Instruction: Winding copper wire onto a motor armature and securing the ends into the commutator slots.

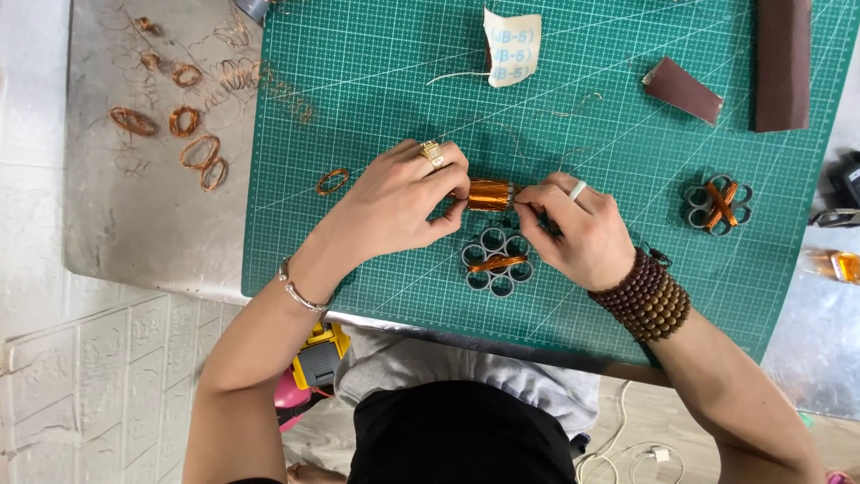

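The left hand [394, 202] is clamped on one end of the small copper coil [488, 194] just above the green mat [376, 108], the right hand [573, 229] pinches its other end, and it seems light, thin-wired and easy to bend.

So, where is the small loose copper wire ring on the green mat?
The copper wire ring lies on the green cutting mat near its left edge, just left of the left hand.

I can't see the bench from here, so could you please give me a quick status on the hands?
Left hand and right hand both pinching the copper coil. Ring cluster just below, apart from it.
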